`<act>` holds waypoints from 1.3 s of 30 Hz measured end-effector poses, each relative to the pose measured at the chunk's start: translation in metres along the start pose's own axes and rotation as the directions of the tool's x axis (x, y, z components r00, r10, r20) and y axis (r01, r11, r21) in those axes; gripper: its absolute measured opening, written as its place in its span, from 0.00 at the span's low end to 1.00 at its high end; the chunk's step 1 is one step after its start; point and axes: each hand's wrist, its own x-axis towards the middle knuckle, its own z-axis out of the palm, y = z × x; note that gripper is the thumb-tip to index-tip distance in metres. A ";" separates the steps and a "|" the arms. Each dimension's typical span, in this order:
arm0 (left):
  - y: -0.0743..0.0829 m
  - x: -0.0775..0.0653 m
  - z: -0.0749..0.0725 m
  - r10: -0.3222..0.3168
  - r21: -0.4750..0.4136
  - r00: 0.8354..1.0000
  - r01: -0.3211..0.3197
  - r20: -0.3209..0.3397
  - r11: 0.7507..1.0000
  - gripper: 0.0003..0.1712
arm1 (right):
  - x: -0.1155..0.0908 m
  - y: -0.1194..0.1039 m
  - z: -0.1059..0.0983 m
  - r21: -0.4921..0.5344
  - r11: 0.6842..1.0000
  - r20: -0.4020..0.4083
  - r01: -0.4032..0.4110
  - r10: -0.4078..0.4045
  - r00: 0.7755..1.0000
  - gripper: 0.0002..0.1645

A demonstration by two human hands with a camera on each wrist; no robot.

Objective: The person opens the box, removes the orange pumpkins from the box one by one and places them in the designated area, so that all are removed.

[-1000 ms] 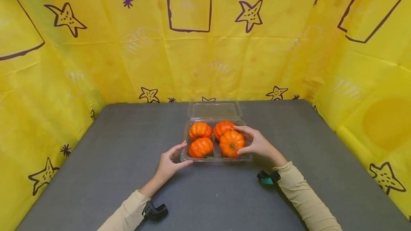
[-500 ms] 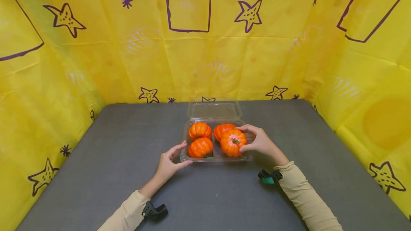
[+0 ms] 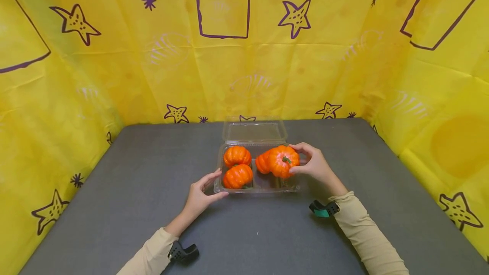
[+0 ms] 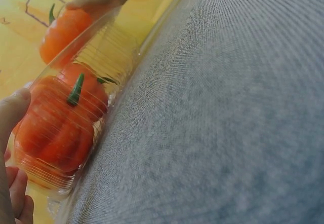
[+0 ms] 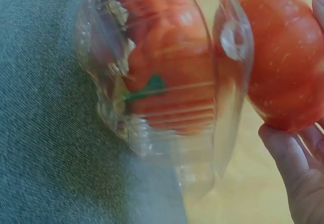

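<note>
A clear plastic clamshell container (image 3: pixel 263 185) sits open on the table. Its left half holds two small orange pumpkins, one at the back (image 3: pixel 237 156) and one in front (image 3: pixel 237 176). Another pumpkin (image 3: pixel 262 163) lies at the back of the right half, partly hidden. In front of it in the head view, my right hand (image 3: pixel 317 166) grips a pumpkin (image 3: pixel 280 162) between thumb and fingers, its green stem facing me. The right wrist view shows this pumpkin (image 5: pixel 283 57) raised beside the container's rim. My left hand (image 3: pixel 200 192) holds the container's front left corner.
The container's hinged lid (image 3: pixel 254 131) stands open at the back. A grey cloth covers the table (image 3: pixel 244 232). Yellow curtains (image 3: pixel 244 63) with starfish drawings rise behind it and on both sides. Each wrist wears a black band (image 3: pixel 185 251).
My right hand has lifted the front right pumpkin and moved it back and to the right, its stem tipping upward in view. My left hand has stayed at the container's corner.
</note>
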 end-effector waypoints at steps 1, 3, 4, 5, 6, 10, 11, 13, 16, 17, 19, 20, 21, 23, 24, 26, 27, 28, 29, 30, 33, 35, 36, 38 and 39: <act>0.000 0.000 0.000 0.000 0.000 1.000 0.000 0.000 1.000 0.30 | 0.000 0.000 -0.001 0.005 1.000 -0.008 -0.001 0.001 1.000 0.29; 0.000 0.001 0.000 -0.002 0.005 1.000 0.002 0.000 1.000 0.30 | 0.000 0.008 -0.005 0.028 1.000 -0.018 0.001 -0.001 1.000 0.28; 0.000 0.001 0.000 -0.001 0.007 1.000 0.001 0.001 1.000 0.30 | 0.000 0.011 -0.008 0.035 0.999 -0.021 -0.001 0.002 1.000 0.28; 0.001 0.001 0.000 -0.002 0.009 1.000 0.002 0.001 1.000 0.30 | 0.001 0.014 -0.010 0.032 0.999 -0.027 -0.001 0.002 1.000 0.28; 0.001 0.001 0.000 -0.003 0.014 1.000 0.003 0.003 1.000 0.30 | 0.001 0.018 -0.012 0.031 1.000 -0.037 0.001 0.000 0.999 0.28; 0.002 0.000 0.000 -0.012 0.026 1.000 0.012 0.005 1.000 0.30 | 0.002 0.025 -0.018 -0.012 1.000 -0.121 0.005 -0.007 0.993 0.30; 0.001 -0.001 0.000 -0.015 0.025 1.000 0.015 0.006 1.000 0.30 | 0.002 0.025 -0.019 -0.026 1.000 -0.150 0.004 -0.008 0.989 0.30; 0.001 -0.001 0.000 -0.015 0.021 1.000 0.015 0.005 1.000 0.30 | 0.002 0.026 -0.022 -0.054 0.999 -0.207 -0.006 -0.005 0.978 0.30; 0.002 -0.001 0.000 -0.014 0.015 1.000 0.014 0.004 1.000 0.30 | 0.001 0.029 -0.028 -0.114 0.993 -0.266 -0.041 0.009 0.964 0.29; 0.002 -0.001 0.000 -0.013 0.017 1.000 0.013 0.003 1.000 0.30 | 0.001 0.030 -0.030 -0.128 0.990 -0.281 -0.057 0.019 0.959 0.29; 0.001 -0.001 0.000 -0.015 0.018 1.000 0.014 0.001 1.000 0.30 | 0.001 0.032 -0.034 -0.166 0.981 -0.309 -0.096 0.041 0.950 0.28; 0.001 -0.001 0.000 -0.015 0.017 1.000 0.015 0.000 1.000 0.30 | 0.001 0.033 -0.036 -0.181 0.977 -0.321 -0.115 0.052 0.946 0.28; 0.001 -0.001 0.000 -0.014 0.016 1.000 0.014 0.001 1.000 0.30 | 0.001 0.034 -0.039 -0.192 0.972 -0.330 -0.133 0.064 0.942 0.28; 0.000 -0.001 0.000 -0.009 0.015 1.000 0.009 0.004 1.000 0.30 | 0.001 0.037 -0.042 -0.194 0.966 -0.349 -0.170 0.094 0.932 0.28; 0.000 0.000 0.000 -0.008 0.011 1.000 0.008 0.006 1.000 0.30 | 0.000 0.039 -0.044 -0.195 0.963 -0.354 -0.186 0.107 0.929 0.28; 0.000 0.000 0.000 0.002 0.011 1.000 -0.003 0.009 1.000 0.30 | -0.001 0.042 -0.047 -0.186 0.959 -0.355 -0.215 0.138 0.925 0.28; 0.000 0.000 0.000 0.011 0.013 1.000 -0.011 0.011 1.000 0.30 | -0.001 0.044 -0.049 -0.175 0.958 -0.352 -0.229 0.157 0.923 0.29; 0.000 0.000 0.000 0.020 0.015 1.000 -0.020 0.011 1.000 0.30 | -0.002 0.046 -0.050 -0.159 0.957 -0.349 -0.244 0.177 0.920 0.29; 0.000 0.000 0.000 0.027 0.017 1.000 -0.027 0.009 0.999 0.30 | -0.002 0.047 -0.051 -0.145 0.955 -0.346 -0.258 0.196 0.918 0.30; 0.000 -0.001 0.000 0.034 0.018 0.999 -0.035 0.007 0.999 0.29 | -0.002 0.049 -0.052 -0.133 0.953 -0.342 -0.273 0.215 0.915 0.30; 0.000 0.000 0.000 0.060 0.028 0.998 -0.060 -0.001 0.998 0.29 | -0.003 0.053 -0.055 -0.091 0.946 -0.337 -0.312 0.265 0.903 0.32; 0.000 0.000 0.000 0.066 0.033 0.998 -0.066 -0.005 0.997 0.29 | -0.004 0.054 -0.057 -0.075 0.940 -0.340 -0.332 0.289 0.895 0.34; -0.001 0.000 0.000 0.069 0.035 0.998 -0.069 -0.006 0.997 0.29 | -0.005 0.055 -0.057 -0.068 0.938 -0.342 -0.340 0.298 0.891 0.34; -0.001 0.000 0.000 0.071 0.039 0.997 -0.071 -0.005 0.997 0.30 | -0.005 0.057 -0.059 -0.065 0.934 -0.340 -0.351 0.310 0.888 0.35; -0.001 0.000 0.000 0.071 0.040 0.997 -0.071 -0.005 0.997 0.30 | -0.006 0.059 -0.059 -0.065 0.932 -0.336 -0.357 0.316 0.887 0.35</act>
